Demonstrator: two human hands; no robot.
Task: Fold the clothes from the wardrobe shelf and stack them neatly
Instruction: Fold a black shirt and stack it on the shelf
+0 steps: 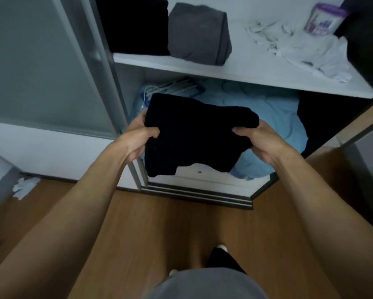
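Garment: black top (pixel 194 134), folded to a rough rectangle, held in mid-air in front of the open wardrobe, below the shelf edge, above the blue heap. Soft, matte, no print seen; lower edge uneven, one corner hangs lower at left.
L hand (pixel 138 138): closed on garment's left edge, thumb on top, fingers tucked under the cloth.
R hand (pixel 261 140): closed on garment's right edge, thumb on top, fingers hidden beneath.
Shelf (pixel 235 71): white, flat, smooth board; front edge runs diagonally, lower to the right. Bare stretch in the middle, between grey stack and white cloth.
On shelf, L to R: black stack (pixel 136 24); just beside it grey stack (pixel 199 33), thick, rounded fold at front; white cloth (pixel 306 49), crumpled, loose; purple-white pack (pixel 323 19) at the back.
Below shelf: blue bedding (pixel 267 108), bunched, fills most of the lower bay; white hangers (pixel 172 86) lie at its back left.
Door (pixel 41 61): frosted sliding panel w/ metal frame, left of the opening.
Floor (pixel 149 223): wood-look, smooth, open in front of the rail; white scrap (pixel 24 186) at left wall.
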